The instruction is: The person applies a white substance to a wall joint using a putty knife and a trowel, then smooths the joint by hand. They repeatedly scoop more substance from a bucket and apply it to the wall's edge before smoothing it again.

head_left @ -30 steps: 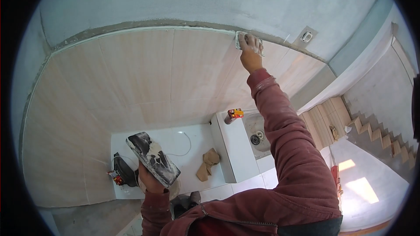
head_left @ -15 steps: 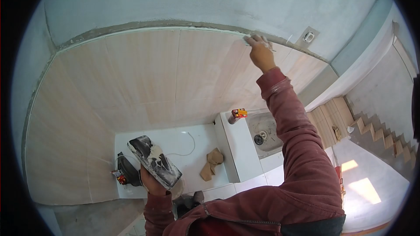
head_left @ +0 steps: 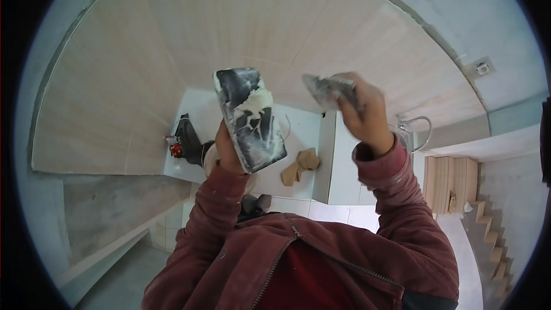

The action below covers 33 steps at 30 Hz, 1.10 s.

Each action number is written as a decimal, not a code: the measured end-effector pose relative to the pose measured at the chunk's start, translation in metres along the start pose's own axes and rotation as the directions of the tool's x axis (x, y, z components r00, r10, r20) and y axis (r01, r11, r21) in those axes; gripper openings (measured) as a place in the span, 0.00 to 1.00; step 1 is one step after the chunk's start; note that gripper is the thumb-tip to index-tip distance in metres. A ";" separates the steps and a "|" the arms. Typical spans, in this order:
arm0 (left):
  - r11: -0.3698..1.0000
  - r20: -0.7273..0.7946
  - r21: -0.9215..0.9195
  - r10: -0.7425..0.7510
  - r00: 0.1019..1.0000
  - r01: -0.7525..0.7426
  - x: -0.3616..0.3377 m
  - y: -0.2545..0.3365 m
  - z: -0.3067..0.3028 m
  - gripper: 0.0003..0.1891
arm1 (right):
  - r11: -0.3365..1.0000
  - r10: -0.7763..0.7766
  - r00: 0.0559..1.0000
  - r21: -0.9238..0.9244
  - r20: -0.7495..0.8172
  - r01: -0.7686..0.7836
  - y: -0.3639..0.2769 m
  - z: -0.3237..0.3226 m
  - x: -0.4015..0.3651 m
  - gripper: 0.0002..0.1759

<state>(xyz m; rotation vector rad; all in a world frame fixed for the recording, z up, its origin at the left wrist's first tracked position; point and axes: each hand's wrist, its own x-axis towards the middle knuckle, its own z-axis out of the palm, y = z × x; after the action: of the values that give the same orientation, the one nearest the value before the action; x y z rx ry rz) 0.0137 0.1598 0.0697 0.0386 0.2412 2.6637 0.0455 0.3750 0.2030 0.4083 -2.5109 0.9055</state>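
Note:
My left hand (head_left: 228,150) grips a black rectangular board (head_left: 249,123) from below, partly hidden behind it. Smears and a thick lump of pale paste (head_left: 256,103) cover the board's upper face. To its right, my right hand (head_left: 367,112) is closed around a grey scraper (head_left: 330,89) with a flat, widening blade. The blade points toward the board, with a gap between them, and motion blurs it. Behind both hands stands a wall of beige, wood-patterned tiles (head_left: 189,28).
A brown cloth (head_left: 299,166) lies on the white surface below. A dark tool bag-like object (head_left: 189,138) sits at left. A curved faucet (head_left: 425,132) is beyond my right wrist, near wooden planks (head_left: 450,183). An outlet box (head_left: 481,68) is in the upper wall.
My right hand has come down from the tiles' top edge to beside the board, bringing the scraper into view. My left hand has raised the board, and the view has shifted.

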 end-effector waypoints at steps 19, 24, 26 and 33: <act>0.673 0.062 0.675 0.358 0.932 -0.303 0.018 -0.019 -0.010 0.15 | 0.979 0.110 0.861 0.095 0.496 -0.180 0.001 0.029 -0.008 0.13; 0.576 0.081 0.729 0.463 0.883 -0.369 0.023 -0.027 -0.033 0.15 | 0.436 0.335 0.660 0.511 0.673 -0.741 0.021 0.008 -0.021 0.11; 0.978 0.005 0.206 0.040 0.999 -0.040 0.016 -0.011 -0.028 0.17 | 0.406 0.526 0.716 0.604 0.460 -0.686 0.045 -0.028 -0.023 0.11; 0.956 -0.140 0.287 0.095 0.986 -0.051 -0.007 -0.010 -0.051 0.18 | 0.764 -0.047 0.762 -0.514 -0.646 -0.389 0.170 -0.182 0.018 0.15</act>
<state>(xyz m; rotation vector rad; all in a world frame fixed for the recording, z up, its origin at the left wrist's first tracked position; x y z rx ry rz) 0.0208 0.1567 0.0181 -0.0667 0.6826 2.6862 0.0150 0.6192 0.2472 -0.3346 -2.0399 0.1421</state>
